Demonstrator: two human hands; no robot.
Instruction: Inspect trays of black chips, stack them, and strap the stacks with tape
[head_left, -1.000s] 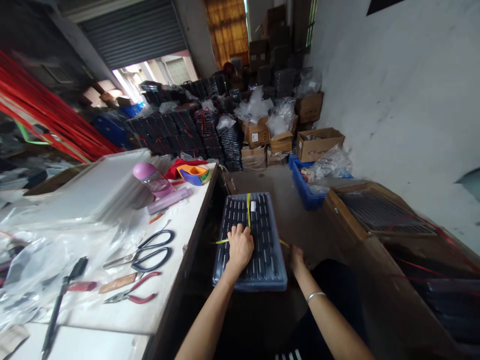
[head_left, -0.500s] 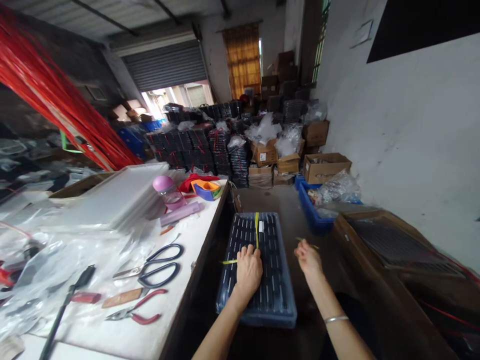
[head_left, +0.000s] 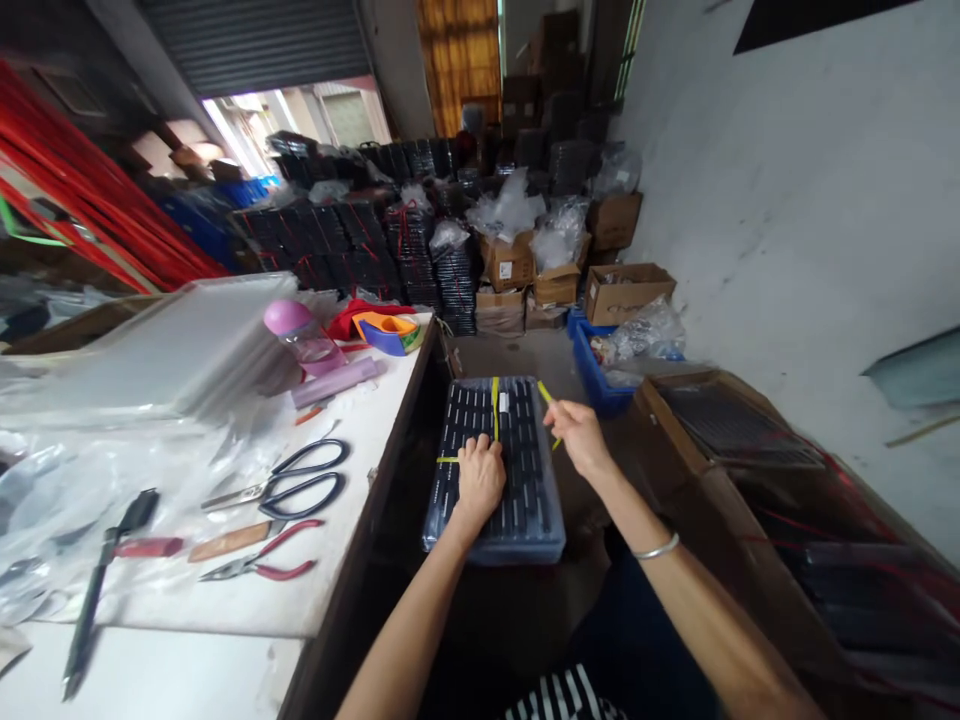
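Note:
A clear plastic tray stack [head_left: 531, 515] filled with rows of dark pieces lies low beside the white table. Yellow strap [head_left: 496, 408] runs down its top face and out to its left edge, the two stretches meeting under my left hand [head_left: 481, 480]. That hand is closed, its curled fingers pressing the strap down against the tray. Off the tray's right side, my right hand [head_left: 581, 437] pinches a loose yellow strap end [head_left: 544, 391], which pokes out beyond the fingers. A white label [head_left: 503, 403] shows beside the strap.
On the white table [head_left: 247, 660] lie black-handled scissors [head_left: 304, 475], red-handled pliers [head_left: 262, 560] and an orange and blue tape dispenser [head_left: 388, 333]. A blue crate [head_left: 600, 375] and an open cardboard box [head_left: 675, 440] stand to the right. Stacked dark trays [head_left: 454, 285] fill the back.
The view has tipped downward. My right hand has moved in closer to the tray's right edge with the strap end. My left hand stays pressed on the tray.

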